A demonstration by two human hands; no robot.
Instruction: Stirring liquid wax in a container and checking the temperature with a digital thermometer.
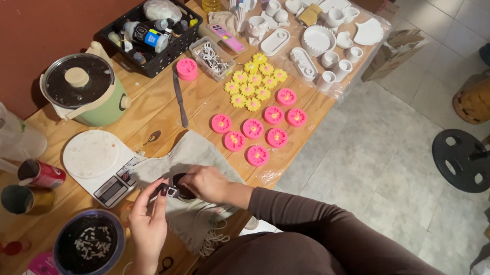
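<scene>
My right hand (206, 182) grips a small dark cup (181, 189) that rests on a grey cloth (190, 161) at the table's near edge. My left hand (148, 220) pinches a small dark piece (164, 190) right beside the cup's rim. What is inside the cup is hidden by my fingers. Just beyond the cloth lie several pink flower-shaped moulds (254, 129) and a cluster of yellow flower pieces (253, 82).
A white kitchen scale (99, 162), a green rice cooker (89, 87), a purple bowl (88, 245) with white bits, a knife (179, 99), a black basket (150, 29) and white ceramic pieces (320, 41) crowd the wooden table (150, 105). Scissors (168, 273) lie near its edge. Tiled floor lies to the right.
</scene>
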